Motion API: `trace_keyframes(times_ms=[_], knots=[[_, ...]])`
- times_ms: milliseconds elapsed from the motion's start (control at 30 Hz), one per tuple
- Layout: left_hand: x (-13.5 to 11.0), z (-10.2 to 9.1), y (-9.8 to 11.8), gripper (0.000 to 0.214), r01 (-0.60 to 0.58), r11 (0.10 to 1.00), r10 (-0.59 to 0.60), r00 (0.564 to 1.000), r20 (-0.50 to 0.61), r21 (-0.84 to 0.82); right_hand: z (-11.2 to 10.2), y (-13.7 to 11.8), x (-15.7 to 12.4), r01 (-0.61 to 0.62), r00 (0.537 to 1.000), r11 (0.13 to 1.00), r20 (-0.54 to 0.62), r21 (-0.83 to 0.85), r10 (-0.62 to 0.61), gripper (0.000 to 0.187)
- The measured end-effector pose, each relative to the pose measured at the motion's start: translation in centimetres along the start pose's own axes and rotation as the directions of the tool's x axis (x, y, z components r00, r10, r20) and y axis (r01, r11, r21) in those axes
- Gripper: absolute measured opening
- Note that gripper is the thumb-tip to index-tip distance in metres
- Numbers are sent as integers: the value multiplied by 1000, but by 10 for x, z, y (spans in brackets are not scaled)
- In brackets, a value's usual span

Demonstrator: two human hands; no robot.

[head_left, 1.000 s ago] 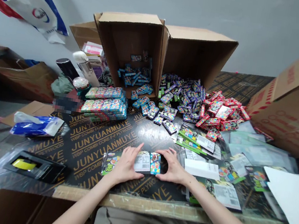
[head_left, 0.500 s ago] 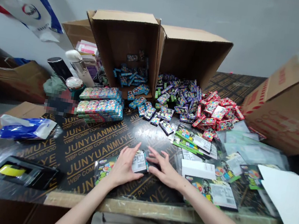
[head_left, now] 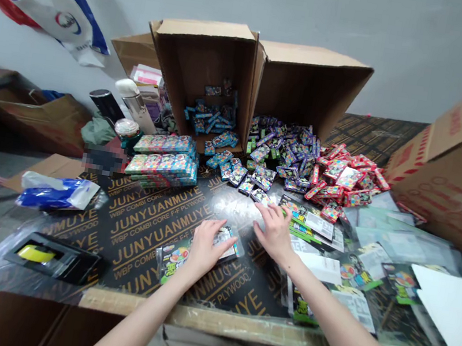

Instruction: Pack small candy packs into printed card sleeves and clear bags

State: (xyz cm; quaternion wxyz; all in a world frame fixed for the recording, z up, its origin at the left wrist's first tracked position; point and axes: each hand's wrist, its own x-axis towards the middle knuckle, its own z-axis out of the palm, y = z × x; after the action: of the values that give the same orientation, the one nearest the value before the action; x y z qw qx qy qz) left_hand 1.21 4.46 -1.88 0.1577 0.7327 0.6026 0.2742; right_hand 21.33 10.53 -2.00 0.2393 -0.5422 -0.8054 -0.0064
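Observation:
My left hand [head_left: 205, 246] lies over a printed plastic packet [head_left: 175, 255] on the dark table, thumb spread away from the fingers. The palm hides the middle of that packet; its right end shows beyond the thumb. My right hand [head_left: 275, 231] is open, fingers apart, with nothing visible in it. Its fingertips are near the small dark candy packs [head_left: 261, 195] and the left end of a stack of printed packets [head_left: 315, 220]. Whether they touch either one I cannot tell.
Two tipped cartons [head_left: 208, 41] spill blue and purple packs; red packs [head_left: 346, 179] are heaped to their right. Bundled packs [head_left: 162, 162] stand at left, near a tape dispenser [head_left: 55, 259]. White sheets [head_left: 449, 318] and another carton [head_left: 453, 179] are at right.
My right hand has moved away from the packet under my left hand, forward and right toward the small packs. The left hand stays on its packet. The view has shifted slightly left.

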Motion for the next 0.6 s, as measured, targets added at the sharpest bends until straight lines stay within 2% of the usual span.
trace_keyframes(times_ms=[67, 133, 200, 267, 333, 367, 400, 433, 467, 500, 533, 567, 600], knots=[[3, 2, 5, 54, -24, 999, 22, 998, 52, 44, 0, 3, 5, -36, 999, 998, 19, -50, 37, 55], [1, 1, 5, 79, -71, 987, 53, 991, 124, 145, 1, 10, 17, -103, 992, 993, 72, -60, 108, 62], [-5, -2, 0, 100, -77, 968, 38, 986, 162, 239, 3, 13, 27, -110, 985, 994, 134, -28, 112, 56], [-13, -8, -8, 105, -43, 963, -5, 984, 179, 265, 5, 6, 27, -62, 985, 998, 162, 8, 60, 46], [-21, -15, -16, 102, -14, 978, -20, 987, 161, 210, 7, -11, 16, -91, 985, 980, 161, 177, 62, 40], [-24, -17, -19, 100, -11, 986, -11, 991, 132, 165, 8, -20, 8, -162, 977, 925, 187, 343, 102, 40], [-27, -20, -21, 99, -16, 993, 5, 996, 93, 119, 9, -30, -2, -283, 952, 791, 261, 542, 162, 41], [-30, -22, -21, 97, -26, 997, 22, 998, 52, 78, 10, -38, -10, -425, 902, 570, 381, 703, 202, 42], [-31, -23, -21, 96, -38, 998, 37, 999, 19, 46, 11, -45, -18, -548, 836, 320, 513, 773, 195, 43], [-32, -23, -20, 95, -49, 999, 49, 999, -2, 22, 11, -51, -24, -636, 770, 120, 619, 762, 151, 43], [-33, -23, -19, 95, -60, 998, 60, 998, -17, 6, 11, -55, -29, -689, 721, -7, 686, 725, 102, 43], [-34, -22, -17, 94, -69, 998, 69, 997, -30, -2, 11, -58, -33, -712, 695, -66, 715, 699, 74, 42], [-35, -20, -15, 93, -78, 997, 77, 996, -42, -8, 11, -61, -35, -717, 690, -73, 721, 693, 69, 41]])
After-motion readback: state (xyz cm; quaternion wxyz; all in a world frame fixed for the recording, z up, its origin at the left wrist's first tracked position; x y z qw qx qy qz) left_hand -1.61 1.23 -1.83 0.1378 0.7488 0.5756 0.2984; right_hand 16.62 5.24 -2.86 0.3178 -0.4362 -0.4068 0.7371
